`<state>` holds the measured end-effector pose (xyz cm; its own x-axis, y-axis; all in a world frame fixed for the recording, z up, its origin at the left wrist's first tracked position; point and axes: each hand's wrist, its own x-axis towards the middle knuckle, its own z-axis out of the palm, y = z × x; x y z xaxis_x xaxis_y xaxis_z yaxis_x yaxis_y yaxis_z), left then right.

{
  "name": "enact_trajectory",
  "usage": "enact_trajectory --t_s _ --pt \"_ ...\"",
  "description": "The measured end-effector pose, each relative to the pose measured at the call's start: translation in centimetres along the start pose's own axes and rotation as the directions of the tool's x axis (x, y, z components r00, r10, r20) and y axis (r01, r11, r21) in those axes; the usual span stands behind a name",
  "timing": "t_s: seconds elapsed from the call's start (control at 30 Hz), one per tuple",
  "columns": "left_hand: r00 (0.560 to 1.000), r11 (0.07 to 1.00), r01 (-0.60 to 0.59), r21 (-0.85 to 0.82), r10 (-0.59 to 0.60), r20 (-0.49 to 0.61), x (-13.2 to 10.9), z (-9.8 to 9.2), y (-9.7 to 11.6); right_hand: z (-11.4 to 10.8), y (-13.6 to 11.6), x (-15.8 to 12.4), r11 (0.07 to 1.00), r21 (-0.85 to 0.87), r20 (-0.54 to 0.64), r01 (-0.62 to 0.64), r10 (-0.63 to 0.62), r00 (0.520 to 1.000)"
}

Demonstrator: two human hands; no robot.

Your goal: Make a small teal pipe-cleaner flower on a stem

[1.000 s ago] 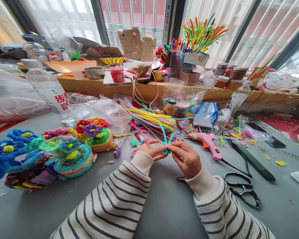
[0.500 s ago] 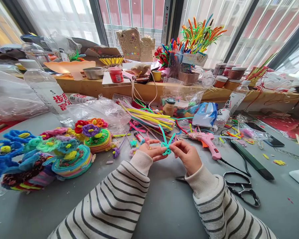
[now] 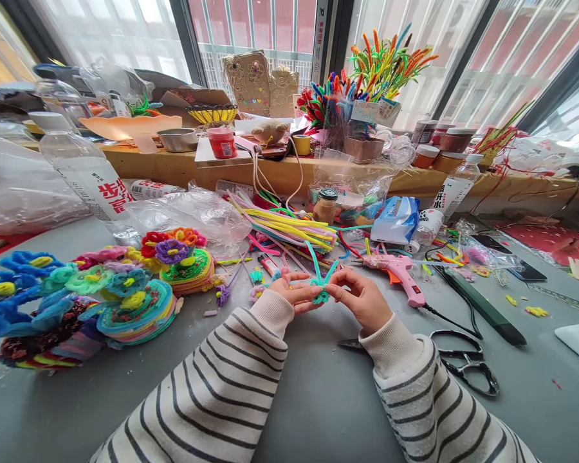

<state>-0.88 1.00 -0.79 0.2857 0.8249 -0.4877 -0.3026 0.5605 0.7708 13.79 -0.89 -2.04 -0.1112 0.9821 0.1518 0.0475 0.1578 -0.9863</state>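
Observation:
Between my two hands is a turquoise pipe cleaner [image 3: 321, 292], bent into small loops at the bottom with two straight ends sticking up. My left hand [image 3: 296, 292] pinches the looped part from the left, thumb on top. From the right, my right hand [image 3: 357, 292] grips it between thumb and fingertips; the exact contact is partly hidden by the fingers. Black-handled scissors [image 3: 466, 360] lie by my right wrist, their blades partly under the sleeve. Beyond my right hand rests a pink glue gun [image 3: 398, 273].
A bundle of pipe cleaners [image 3: 289, 225] lies behind my hands. Finished pipe-cleaner flowers [image 3: 125, 283] stand on the left. A water bottle [image 3: 84, 170] leans there too. On the right are a dark green bar [image 3: 487, 308] and a blue packet [image 3: 395, 220]. Jars [image 3: 427, 156] line the ledge.
My right fingers have shifted slightly left, closer over the turquoise loops. Both hands keep their hold, and the whole view has moved a little.

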Motion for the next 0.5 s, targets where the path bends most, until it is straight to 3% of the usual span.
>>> enact_trajectory --t_s 0.17,0.3,0.5 --pt "0.997 0.996 0.059 -0.070 -0.055 0.063 0.04 -0.11 0.00 -0.01 -0.26 -0.06 1.000 0.008 -0.040 0.018 -0.018 0.999" --pt "0.994 0.992 0.074 -0.106 -0.065 0.088 -0.19 -0.05 0.13 -0.42 -0.52 -0.25 0.974 -0.156 -0.129 0.162 -0.183 0.975" --pt "0.998 0.997 0.051 -0.051 -0.050 0.033 -0.55 0.23 0.25 -0.74 -0.77 -0.55 0.856 -0.359 -0.009 0.372 -0.401 0.916"
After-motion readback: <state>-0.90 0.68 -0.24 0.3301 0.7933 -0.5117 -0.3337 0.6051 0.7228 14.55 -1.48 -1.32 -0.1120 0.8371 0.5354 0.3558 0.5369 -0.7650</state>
